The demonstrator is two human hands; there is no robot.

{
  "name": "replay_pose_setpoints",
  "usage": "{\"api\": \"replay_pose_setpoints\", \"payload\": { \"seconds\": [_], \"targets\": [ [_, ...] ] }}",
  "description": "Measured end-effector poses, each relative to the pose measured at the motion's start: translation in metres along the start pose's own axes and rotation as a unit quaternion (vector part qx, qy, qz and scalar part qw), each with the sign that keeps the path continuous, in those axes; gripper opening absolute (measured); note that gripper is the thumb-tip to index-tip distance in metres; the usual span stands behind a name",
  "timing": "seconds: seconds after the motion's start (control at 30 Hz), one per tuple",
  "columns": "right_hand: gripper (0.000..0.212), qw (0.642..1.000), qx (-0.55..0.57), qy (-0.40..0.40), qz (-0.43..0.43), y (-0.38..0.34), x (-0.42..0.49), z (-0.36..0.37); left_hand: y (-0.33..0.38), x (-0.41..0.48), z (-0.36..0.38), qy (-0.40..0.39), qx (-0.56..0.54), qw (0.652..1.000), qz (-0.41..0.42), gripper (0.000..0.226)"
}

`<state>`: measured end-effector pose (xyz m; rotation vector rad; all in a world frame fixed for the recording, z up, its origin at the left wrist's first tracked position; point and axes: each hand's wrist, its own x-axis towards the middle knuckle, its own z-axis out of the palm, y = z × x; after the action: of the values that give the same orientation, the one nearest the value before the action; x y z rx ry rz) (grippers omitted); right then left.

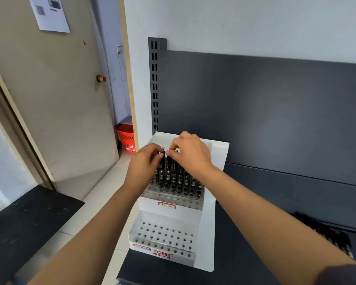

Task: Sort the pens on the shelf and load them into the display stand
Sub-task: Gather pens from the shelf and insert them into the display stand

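Dark grey metal shelf (pixel 275 202) carries all | white plastic tiered display stand (pixel 209 223), centre, perforated lower tray at 6 o'clock | blurred heap of loose black pens (pixel 327 233), 4 o'clock, on shelf | row of upright black pens (pixel 174 178) in upper tray | left hand (pixel 144 163), grip pinching one pen top | right hand (pixel 190 155), at its 3 o'clock, grip pinching neighbouring top

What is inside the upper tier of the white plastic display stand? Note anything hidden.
Black pens stand upright in the upper tier's rear holes; its front holes show empty. The left hand and right hand cover the pen tops.
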<state>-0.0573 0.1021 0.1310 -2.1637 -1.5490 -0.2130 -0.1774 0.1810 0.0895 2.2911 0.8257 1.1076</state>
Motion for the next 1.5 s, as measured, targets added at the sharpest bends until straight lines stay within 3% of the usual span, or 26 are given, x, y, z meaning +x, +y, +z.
{"api": "replay_pose_setpoints", "payload": {
  "seconds": [0.37,0.47,0.6,0.8,1.07,1.23,1.5],
  "targets": [
    [0.023,0.999,-0.033,-0.029,-0.031,-0.004,0.000,0.002,0.005,0.003,-0.006,-0.046,0.067,0.997,-0.006,0.011],
    [0.024,0.999,0.007,-0.026,-0.036,0.004,-0.002,-0.008,0.015,0.002,-0.007,-0.010,0.084,0.996,0.034,0.017],
    [0.024,0.999,0.034,0.035,-0.015,0.025,-0.011,-0.026,0.047,0.006,0.000,0.012,0.112,0.988,0.107,0.015],
    [0.024,0.997,-0.028,0.071,-0.006,0.074,-0.042,-0.042,0.084,0.007,0.037,-0.019,0.144,0.972,0.185,0.011],
    [0.021,0.996,-0.042,0.059,0.051,0.147,-0.087,-0.063,0.129,-0.005,0.094,-0.076,0.124,0.958,0.248,0.012],
    [0.021,0.994,-0.017,-0.003,0.111,0.205,-0.129,-0.074,0.155,-0.025,0.146,-0.147,0.111,0.944,0.272,0.013],
    [0.023,0.971,0.000,-0.141,0.195,0.298,-0.199,-0.067,0.181,-0.065,0.237,-0.306,0.120,0.915,0.233,0.020]
  ]
}}
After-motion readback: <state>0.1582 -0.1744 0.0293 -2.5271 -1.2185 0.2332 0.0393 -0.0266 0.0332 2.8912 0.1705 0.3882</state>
